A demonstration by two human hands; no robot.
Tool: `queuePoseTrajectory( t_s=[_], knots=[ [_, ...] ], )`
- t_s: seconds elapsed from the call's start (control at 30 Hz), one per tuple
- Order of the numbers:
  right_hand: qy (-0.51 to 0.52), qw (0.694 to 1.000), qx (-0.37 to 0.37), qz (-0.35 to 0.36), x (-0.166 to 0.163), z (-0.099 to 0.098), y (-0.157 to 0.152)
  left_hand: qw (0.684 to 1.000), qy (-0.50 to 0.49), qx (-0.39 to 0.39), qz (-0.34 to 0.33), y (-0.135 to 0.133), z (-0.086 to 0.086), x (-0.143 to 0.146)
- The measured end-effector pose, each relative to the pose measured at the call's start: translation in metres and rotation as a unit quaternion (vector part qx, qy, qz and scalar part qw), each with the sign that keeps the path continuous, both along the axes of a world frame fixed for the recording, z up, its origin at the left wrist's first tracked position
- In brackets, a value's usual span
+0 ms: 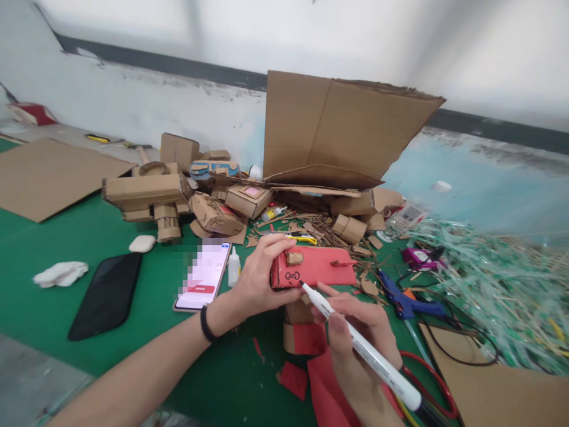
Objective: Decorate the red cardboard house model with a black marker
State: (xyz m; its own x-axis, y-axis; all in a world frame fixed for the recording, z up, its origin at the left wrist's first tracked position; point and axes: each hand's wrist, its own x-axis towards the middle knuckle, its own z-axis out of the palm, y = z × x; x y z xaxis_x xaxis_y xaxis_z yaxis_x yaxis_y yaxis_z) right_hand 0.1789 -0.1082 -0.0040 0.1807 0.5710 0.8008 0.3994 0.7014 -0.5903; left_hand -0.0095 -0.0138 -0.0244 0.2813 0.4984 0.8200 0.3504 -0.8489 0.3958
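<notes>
My left hand (258, 279) is closed around the left end of a red-covered cardboard model (317, 267) and holds it above the green mat. My right hand (355, 341) grips a white marker (364, 350) whose black tip touches the model's red side, next to a small black drawing. A small cardboard block sits on top of the red model. Red paper scraps (311, 362) lie under my hands.
A lit phone (204, 277) and a dark phone (106, 295) lie left on the green mat (66, 237). A glue bottle (233, 268), a blue glue gun (406, 299), cardboard models (146, 198), a big folded cardboard sheet (347, 127) and plastic shreds (502, 284) surround the spot.
</notes>
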Motion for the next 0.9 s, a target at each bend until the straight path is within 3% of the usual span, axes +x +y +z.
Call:
queuePoseTrajectory(
  t_s=[0.73, 0.9],
  knots=[
    [-0.089, 0.996, -0.008, -0.029, 0.0034, 0.0057, -0.0021, 1.000, -0.013, 0.001, -0.009, 0.0008, -0.0020, -0.0005],
    [-0.064, 0.998, -0.002, 0.003, 0.0014, 0.0058, -0.0010, 1.000, -0.014, 0.005, -0.007, 0.0014, 0.0002, 0.0009]
  ],
)
